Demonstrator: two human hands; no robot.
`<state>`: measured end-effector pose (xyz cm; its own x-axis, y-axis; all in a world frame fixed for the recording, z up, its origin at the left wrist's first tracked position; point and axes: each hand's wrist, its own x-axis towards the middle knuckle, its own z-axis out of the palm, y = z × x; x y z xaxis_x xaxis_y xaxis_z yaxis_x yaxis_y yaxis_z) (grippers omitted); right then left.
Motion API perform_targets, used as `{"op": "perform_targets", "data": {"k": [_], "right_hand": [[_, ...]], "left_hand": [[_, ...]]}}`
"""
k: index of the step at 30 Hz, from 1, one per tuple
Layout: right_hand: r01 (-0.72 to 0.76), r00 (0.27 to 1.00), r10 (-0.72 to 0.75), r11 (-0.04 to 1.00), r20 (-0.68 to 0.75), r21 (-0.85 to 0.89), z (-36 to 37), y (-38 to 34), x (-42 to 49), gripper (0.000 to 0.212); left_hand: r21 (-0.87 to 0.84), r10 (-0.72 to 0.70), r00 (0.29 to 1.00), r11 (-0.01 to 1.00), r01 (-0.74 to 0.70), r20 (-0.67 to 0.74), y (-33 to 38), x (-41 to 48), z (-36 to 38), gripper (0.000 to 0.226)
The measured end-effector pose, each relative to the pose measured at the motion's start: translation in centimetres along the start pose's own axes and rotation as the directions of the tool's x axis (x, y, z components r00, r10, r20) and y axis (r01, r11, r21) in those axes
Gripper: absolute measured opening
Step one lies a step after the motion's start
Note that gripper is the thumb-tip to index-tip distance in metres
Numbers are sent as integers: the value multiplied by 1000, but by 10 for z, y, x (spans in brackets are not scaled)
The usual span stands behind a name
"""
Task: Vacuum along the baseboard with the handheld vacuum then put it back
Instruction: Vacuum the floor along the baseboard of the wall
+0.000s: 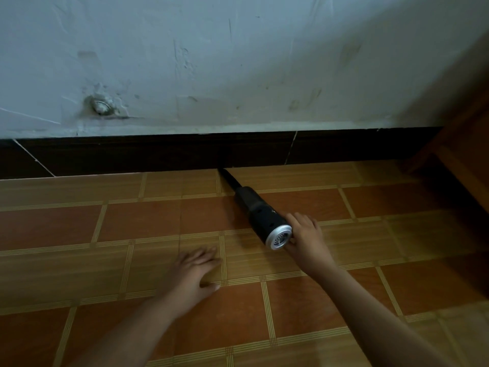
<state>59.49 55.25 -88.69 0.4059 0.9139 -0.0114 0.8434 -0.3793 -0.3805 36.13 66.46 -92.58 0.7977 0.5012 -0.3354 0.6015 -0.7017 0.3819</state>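
A black handheld vacuum (258, 209) with a silver vented rear cap lies low over the tiled floor, angled up and to the left. Its thin crevice nozzle tip touches the bottom edge of the dark baseboard (158, 154). My right hand (304, 238) grips the vacuum at its rear end, fingers curled round the body beside the silver cap. My left hand (194, 271) rests flat on the floor, fingers spread, to the left of and nearer than the vacuum.
A scuffed white wall (238, 62) rises above the baseboard, with a metal fitting (100, 105) low on its left. Brown wooden furniture (465, 154) stands at the right edge. Orange and tan floor tiles (132, 226) stretch left along the baseboard.
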Motion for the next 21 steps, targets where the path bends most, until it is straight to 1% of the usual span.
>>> {"op": "perform_targets", "data": {"k": [2, 6, 13, 21], "right_hand": [[-16, 1000, 16, 1000, -7, 2, 0, 4, -3, 49], [-46, 999, 46, 999, -14, 14, 2, 9, -8, 52], [-68, 997, 69, 997, -43, 26, -1, 11, -11, 51], [-58, 996, 62, 996, -68, 62, 4, 10, -12, 51]], "left_hand": [[9, 4, 1000, 1000, -5, 5, -1, -1, 1, 57], [-2, 10, 999, 1000, -10, -33, -1, 0, 3, 55], [-27, 9, 1000, 1000, -9, -30, 1, -2, 3, 54], [3, -1, 1000, 1000, 1, -6, 3, -3, -3, 53]]}}
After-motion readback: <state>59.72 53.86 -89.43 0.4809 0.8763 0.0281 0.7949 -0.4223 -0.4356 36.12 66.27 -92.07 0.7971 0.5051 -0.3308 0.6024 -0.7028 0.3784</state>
